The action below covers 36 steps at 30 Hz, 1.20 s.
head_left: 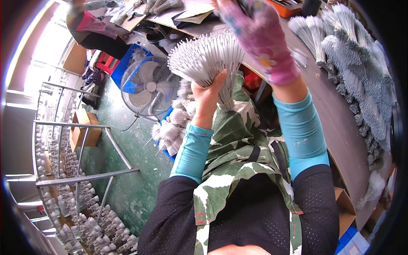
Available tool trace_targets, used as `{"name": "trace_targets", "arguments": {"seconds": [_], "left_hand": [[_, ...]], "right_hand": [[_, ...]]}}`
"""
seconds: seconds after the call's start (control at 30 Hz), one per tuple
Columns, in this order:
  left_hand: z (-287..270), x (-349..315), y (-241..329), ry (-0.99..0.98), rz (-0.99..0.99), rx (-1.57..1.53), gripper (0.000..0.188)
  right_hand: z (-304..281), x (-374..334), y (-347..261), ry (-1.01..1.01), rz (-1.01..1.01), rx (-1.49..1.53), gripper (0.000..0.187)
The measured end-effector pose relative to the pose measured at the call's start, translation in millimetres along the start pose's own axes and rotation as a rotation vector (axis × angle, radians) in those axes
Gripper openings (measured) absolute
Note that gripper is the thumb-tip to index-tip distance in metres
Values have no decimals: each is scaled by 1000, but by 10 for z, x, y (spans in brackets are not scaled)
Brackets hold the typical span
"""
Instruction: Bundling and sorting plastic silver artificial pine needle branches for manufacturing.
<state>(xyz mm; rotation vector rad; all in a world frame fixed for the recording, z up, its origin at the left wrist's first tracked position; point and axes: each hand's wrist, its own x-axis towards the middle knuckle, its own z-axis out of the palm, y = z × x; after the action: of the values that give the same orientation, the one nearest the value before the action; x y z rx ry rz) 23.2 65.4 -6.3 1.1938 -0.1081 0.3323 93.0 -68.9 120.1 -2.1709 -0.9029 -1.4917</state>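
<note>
My bare left hand (pixel 208 93) is closed around a thick bundle of thin silvery-white stems (pixel 204 57). The stems fan out at the top and show small knobbed tips. Lower down they narrow to a tied end over my camouflage apron (pixel 231 127). To the right of the bundle, my right hand (pixel 263 46) is raised in a pink flowered glove. Its fingers are smeared by motion and partly cut off at the upper edge, so whether they hold anything is unclear.
A work table (pixel 335 106) on the right bears several bundles of similar stems (pixel 357 72). On the left stand a floor fan (pixel 151 87), a metal rack frame (pixel 85 178) and a cardboard box (pixel 87 127). Another person (pixel 97 32) is at the far left.
</note>
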Motion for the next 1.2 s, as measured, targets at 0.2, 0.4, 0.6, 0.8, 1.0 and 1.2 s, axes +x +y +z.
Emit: {"name": "trace_targets", "arguments": {"seconds": [0.2,0.4,0.6,0.8,1.0,1.2], "left_hand": [[-118,16,-65,-52,-64,-116,27],[-146,26,-102,16,-71,-276,23],[-243,54,-161,22,-62,-251,24],[-160,28,-120,6,-33,-269,22],[-200,33,-159,27,-68,-289,25],[-199,25,-197,17,-45,-239,28]], "right_hand": [[277,345,-304,-662,515,150,18],[248,136,3,-695,241,430,38],[165,-19,282,-859,477,596,28],[39,-130,412,-758,495,767,17],[-22,-90,279,-723,369,897,33],[-17,-25,246,-733,455,1017,30]]}}
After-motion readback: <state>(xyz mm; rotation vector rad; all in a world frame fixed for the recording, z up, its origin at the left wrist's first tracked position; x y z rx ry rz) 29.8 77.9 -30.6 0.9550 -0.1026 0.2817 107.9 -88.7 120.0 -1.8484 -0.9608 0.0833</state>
